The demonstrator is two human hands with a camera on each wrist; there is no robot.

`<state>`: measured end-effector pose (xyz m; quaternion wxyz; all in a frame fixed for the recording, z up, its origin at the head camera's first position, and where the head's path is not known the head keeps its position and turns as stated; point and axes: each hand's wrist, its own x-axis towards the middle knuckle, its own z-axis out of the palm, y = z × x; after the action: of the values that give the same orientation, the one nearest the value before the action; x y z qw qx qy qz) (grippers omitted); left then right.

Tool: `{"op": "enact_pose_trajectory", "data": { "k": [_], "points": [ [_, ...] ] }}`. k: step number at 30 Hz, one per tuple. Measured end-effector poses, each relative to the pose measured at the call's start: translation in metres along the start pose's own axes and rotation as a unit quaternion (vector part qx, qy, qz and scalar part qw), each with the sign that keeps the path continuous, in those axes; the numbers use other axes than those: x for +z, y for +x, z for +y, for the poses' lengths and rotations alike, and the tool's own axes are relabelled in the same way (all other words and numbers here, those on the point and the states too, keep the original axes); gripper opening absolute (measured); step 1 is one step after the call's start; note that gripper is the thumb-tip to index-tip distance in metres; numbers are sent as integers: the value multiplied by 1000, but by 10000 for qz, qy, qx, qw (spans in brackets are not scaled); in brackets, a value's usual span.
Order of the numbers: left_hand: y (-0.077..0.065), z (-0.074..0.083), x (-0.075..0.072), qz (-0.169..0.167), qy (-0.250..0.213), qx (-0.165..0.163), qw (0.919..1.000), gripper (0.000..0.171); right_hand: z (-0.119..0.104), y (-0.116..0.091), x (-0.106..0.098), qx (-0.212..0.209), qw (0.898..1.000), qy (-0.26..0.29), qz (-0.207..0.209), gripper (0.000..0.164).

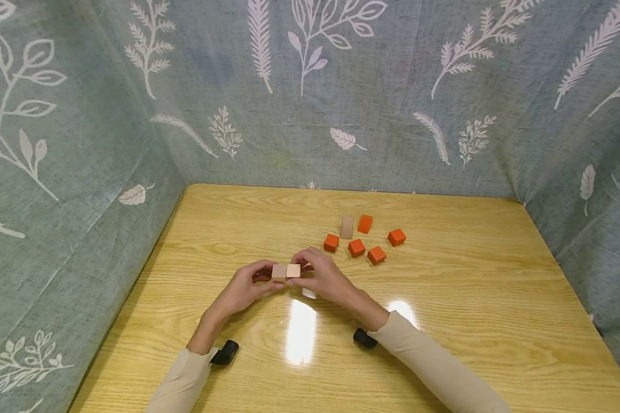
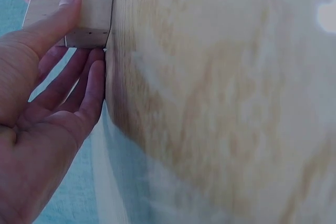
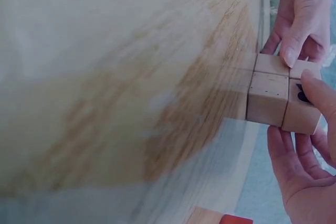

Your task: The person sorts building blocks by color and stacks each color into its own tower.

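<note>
Small plain wooden blocks (image 1: 279, 273) stand side by side in two short stacks on the table, their faces meeting. My left hand (image 1: 244, 287) holds the left stack from its side, thumb on the near face and fingers round behind; the left wrist view shows the thumb on a wooden block (image 2: 94, 14). On the other side my right hand (image 1: 322, 278) pinches the upper block (image 3: 299, 116) of the right stack, which bears a black mark partly under the thumb. Below it sits a lower block (image 3: 266, 100) against the tabletop.
Several red blocks (image 1: 356, 248) lie loose on the wooden table (image 1: 470, 298), beyond and right of the hands. Among them is an oblong plain block (image 1: 347, 228). A patterned grey-green curtain (image 1: 289, 143) encloses the table's back and sides.
</note>
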<state>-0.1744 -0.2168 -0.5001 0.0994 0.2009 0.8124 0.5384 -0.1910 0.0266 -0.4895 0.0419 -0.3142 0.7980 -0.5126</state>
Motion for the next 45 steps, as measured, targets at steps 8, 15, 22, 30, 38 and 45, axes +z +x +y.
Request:
{"op": "enact_pose_trajectory", "data": {
  "k": [8,15,22,30,38,45],
  "points": [
    [0,0,1,39,22,64,10000,32,0,1,-3,-159,9992,-373,-56,39],
    [-1,0,2,33,-126,8,9999,33,-6,1,-20,-23,9980,-616,-108,54],
    [0,1,2,85,-142,-106,9998,33,-6,10,-42,69,9976,-675,168,41],
    [-2,10,4,109,-95,-291,9995,36,3,23,-71,216,9917,-1027,738,32],
    [-1,4,3,79,-89,-405,9991,36,18,31,-93,645,9815,-1396,1139,33],
    [-1,5,3,65,-105,-359,9993,35,29,40,-104,961,9677,-1844,1423,36]
  ]
}}
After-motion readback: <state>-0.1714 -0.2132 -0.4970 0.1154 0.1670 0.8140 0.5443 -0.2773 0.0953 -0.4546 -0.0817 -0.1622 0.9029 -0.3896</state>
